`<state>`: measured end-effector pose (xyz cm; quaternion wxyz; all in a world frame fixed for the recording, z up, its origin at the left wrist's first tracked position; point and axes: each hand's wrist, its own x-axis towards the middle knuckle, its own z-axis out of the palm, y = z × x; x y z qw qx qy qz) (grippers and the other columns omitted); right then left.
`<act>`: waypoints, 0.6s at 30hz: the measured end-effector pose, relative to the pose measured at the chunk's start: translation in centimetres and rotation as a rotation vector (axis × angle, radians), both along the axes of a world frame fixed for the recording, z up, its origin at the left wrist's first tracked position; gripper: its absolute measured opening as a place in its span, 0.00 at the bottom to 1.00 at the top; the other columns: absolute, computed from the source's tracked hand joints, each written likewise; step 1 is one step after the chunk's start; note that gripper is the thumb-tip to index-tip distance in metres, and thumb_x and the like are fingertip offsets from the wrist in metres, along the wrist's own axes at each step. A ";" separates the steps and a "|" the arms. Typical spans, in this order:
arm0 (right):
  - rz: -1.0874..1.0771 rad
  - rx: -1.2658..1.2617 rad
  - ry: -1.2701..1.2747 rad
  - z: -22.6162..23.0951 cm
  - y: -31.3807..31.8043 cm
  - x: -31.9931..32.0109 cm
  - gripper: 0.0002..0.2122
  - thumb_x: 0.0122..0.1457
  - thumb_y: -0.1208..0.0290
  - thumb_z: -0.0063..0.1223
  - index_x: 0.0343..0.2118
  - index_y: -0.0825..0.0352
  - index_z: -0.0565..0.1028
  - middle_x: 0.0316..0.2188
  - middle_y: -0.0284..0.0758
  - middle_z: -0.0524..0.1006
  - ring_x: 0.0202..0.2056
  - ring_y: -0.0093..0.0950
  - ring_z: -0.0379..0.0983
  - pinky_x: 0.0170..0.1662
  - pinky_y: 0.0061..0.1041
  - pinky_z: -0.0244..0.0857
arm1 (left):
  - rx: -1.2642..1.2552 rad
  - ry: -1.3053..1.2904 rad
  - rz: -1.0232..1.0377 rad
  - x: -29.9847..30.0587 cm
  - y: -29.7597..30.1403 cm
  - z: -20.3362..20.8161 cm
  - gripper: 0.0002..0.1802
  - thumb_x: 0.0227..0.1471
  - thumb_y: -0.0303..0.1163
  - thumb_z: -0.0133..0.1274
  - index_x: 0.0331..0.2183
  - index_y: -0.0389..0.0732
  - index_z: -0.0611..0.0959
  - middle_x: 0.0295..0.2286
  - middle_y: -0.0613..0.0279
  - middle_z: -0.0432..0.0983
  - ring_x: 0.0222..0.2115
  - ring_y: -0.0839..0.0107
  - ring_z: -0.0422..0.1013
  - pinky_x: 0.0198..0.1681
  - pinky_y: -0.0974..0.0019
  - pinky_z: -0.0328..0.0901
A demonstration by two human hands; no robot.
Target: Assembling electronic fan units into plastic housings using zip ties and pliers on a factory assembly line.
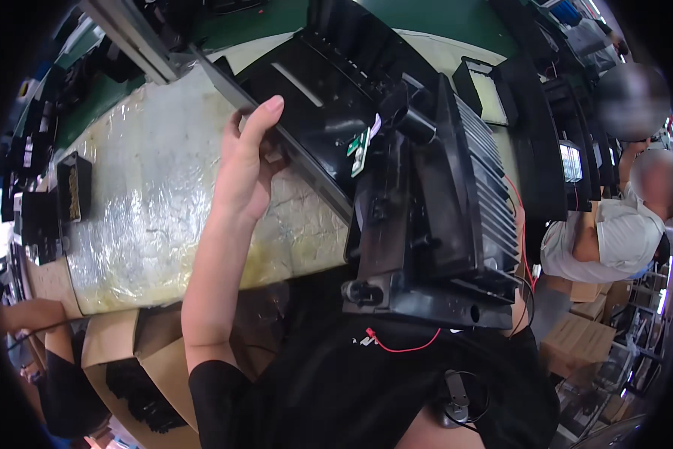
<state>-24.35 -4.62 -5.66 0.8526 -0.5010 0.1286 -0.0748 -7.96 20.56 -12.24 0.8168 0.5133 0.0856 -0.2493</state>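
A large black plastic housing, tilted and open, is held up in front of my chest. Along its right side runs a row of thin slats. My left hand grips the edge of its flat panel, thumb on top and fingers curled beneath. Inside the housing hangs a small green circuit board on pale wires, near a short black cylinder. Only a sliver of my right arm shows by the housing's lower right corner; the right hand itself is hidden behind the housing.
A plastic-wrapped worktable spreads out below. Small black bins stand at its left; another black tray sits at the far right. A cardboard box of black parts is lower left. Red wires hang near the housing. Co-workers are at both sides.
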 end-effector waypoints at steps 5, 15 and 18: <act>0.043 0.340 0.060 1.0 0.9 -0.8 0.31 0.53 0.55 0.57 0.56 0.69 0.68 0.48 0.40 0.76 0.46 0.31 0.75 0.50 0.31 0.71 | -0.087 -0.024 0.041 -0.7 -0.3 0.5 0.62 0.44 0.46 0.67 0.64 0.32 0.43 0.47 0.53 0.65 0.45 0.66 0.67 0.50 0.51 0.62; 0.188 0.896 0.091 -0.2 1.3 0.9 0.31 0.53 0.56 0.58 0.56 0.73 0.68 0.49 0.44 0.76 0.48 0.35 0.76 0.53 0.35 0.70 | -0.210 -0.014 0.232 -6.3 -1.7 1.4 0.56 0.47 0.32 0.64 0.66 0.42 0.45 0.53 0.52 0.63 0.49 0.67 0.65 0.53 0.64 0.61; 0.221 1.024 0.060 -1.3 1.4 1.4 0.30 0.55 0.58 0.56 0.58 0.71 0.67 0.53 0.44 0.74 0.52 0.37 0.73 0.59 0.38 0.66 | -0.281 -0.014 0.238 -6.6 -1.8 1.2 0.51 0.47 0.29 0.63 0.65 0.42 0.51 0.54 0.57 0.62 0.52 0.66 0.64 0.57 0.64 0.59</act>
